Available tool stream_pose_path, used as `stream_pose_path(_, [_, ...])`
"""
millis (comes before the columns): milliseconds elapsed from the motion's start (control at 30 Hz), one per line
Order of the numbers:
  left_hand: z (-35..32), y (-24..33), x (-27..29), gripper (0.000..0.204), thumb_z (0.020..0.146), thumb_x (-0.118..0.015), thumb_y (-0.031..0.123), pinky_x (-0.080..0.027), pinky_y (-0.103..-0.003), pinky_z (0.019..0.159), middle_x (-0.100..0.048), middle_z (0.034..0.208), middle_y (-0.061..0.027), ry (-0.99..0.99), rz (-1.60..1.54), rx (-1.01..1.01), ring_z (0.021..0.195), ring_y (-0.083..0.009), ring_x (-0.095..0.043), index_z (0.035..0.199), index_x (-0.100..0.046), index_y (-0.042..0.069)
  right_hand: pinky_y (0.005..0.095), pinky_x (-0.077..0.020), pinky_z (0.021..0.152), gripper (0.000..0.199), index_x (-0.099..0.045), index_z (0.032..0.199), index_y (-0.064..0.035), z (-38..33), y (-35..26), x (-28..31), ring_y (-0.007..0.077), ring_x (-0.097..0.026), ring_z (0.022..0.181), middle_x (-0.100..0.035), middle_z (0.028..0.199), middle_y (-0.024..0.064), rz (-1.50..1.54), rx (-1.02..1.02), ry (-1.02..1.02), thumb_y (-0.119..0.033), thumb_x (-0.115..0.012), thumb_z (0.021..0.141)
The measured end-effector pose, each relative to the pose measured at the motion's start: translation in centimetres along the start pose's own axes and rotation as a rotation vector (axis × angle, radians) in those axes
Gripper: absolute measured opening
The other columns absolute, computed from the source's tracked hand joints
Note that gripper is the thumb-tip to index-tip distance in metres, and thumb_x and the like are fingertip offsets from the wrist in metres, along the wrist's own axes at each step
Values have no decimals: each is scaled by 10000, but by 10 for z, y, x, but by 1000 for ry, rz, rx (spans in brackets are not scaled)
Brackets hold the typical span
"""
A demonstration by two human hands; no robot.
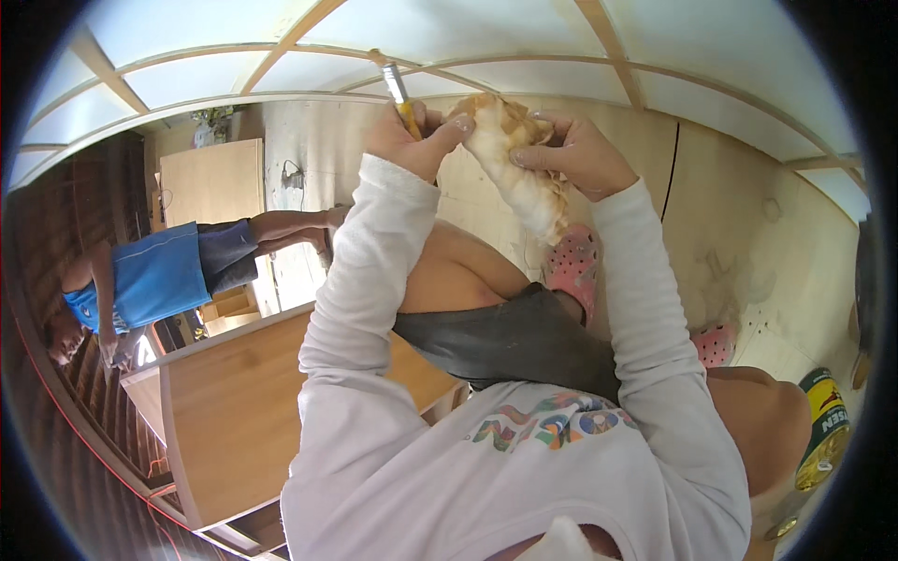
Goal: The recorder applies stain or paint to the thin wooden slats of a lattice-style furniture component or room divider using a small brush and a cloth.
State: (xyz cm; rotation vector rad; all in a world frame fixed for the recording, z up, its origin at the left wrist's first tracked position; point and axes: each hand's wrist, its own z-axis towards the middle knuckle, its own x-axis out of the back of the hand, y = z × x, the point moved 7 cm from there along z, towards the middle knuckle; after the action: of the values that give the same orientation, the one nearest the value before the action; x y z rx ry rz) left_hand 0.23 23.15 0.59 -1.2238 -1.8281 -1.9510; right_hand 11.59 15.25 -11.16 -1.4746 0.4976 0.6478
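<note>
Both my hands are raised in front of me at the upper middle of the view. Between them hangs a crumpled whitish cloth (pixel 514 168) with yellow-brown stains. My left hand (pixel 412 136) is closed round the yellow handle of a paintbrush (pixel 398 92), its metal band and bristles pointing up. The left thumb also presses on the cloth's edge. With thumb and fingers, my right hand (pixel 582 154) pinches the cloth's other side. The cloth's lower end dangles above a pink perforated clog (pixel 572 266) on my foot.
A panel of pale sheets with wooden strips (pixel 486 67) stretches across the top. At left, a person in a blue shirt (pixel 159 276) stands behind a wooden cabinet (pixel 243 421). A green and yellow can (pixel 823 421) stands at lower right. A dark cord (pixel 672 173) crosses the floor.
</note>
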Motion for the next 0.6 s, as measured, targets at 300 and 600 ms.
stream_pose_path(300, [19,-21,6,378,661,-769,262,-458,-327,554,-570,652,-83,81,241,2,611,-185,-549,783,-531,-6,330,-404,943,617,-509,1174,-1,12,3,-13,212,-512,1079,-509,1207,133,-528,210,94,-127,-792,640])
stream_pose_path(600, [-1,1,-2,445,642,-767,263,-463,-316,598,-545,723,-94,125,21,39,653,-190,-537,886,-507,-3,345,-382,968,241,-559,951,8,-1,-38,-32,258,-487,1143,-484,1265,173,-266,428,85,-46,-645,732])
